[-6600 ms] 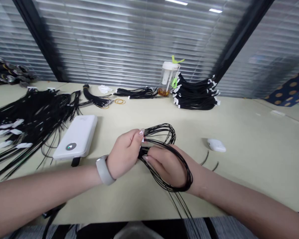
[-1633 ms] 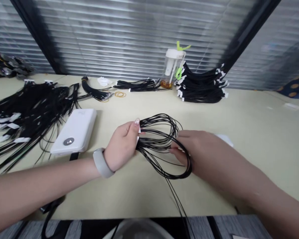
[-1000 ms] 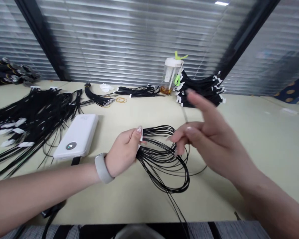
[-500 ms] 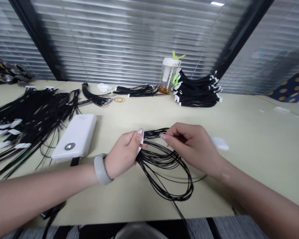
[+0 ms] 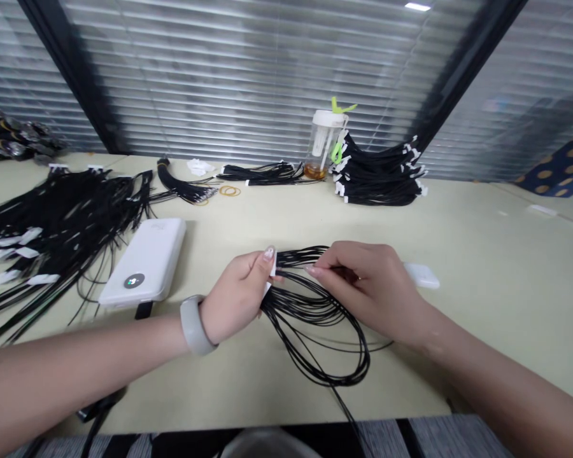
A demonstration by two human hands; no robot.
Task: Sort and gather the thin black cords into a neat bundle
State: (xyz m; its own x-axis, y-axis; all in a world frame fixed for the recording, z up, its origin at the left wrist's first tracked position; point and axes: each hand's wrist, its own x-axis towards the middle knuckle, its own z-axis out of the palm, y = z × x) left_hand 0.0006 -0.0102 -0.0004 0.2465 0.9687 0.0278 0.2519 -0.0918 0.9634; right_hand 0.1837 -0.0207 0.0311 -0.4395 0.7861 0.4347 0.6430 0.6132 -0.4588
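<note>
My left hand (image 5: 241,286), with a grey band on its wrist, is closed on a white connector (image 5: 273,263) of a black wire harness (image 5: 334,305). A second white piece shows just below it, partly hidden by the fingers. From there the black wires run right and loop round above the table. My right hand (image 5: 370,280) is closed too, thumb and forefinger pinching among the upper wires. How many wires it holds is hidden by the fingers. Some wire ends trail down over the table's front edge.
Left lies a white power bank (image 5: 146,261) beside a pile of black wires (image 5: 67,216). Behind are yellow rubber bands (image 5: 229,191), a lidded cup (image 5: 322,143) and a stack of wire bundles (image 5: 379,175). A small white case (image 5: 421,275) lies beyond my right hand.
My right hand has shifted slightly down, its fingertips moving from the upper wire strand toward the wires just below. My left hand keeps its hold in the same place.
</note>
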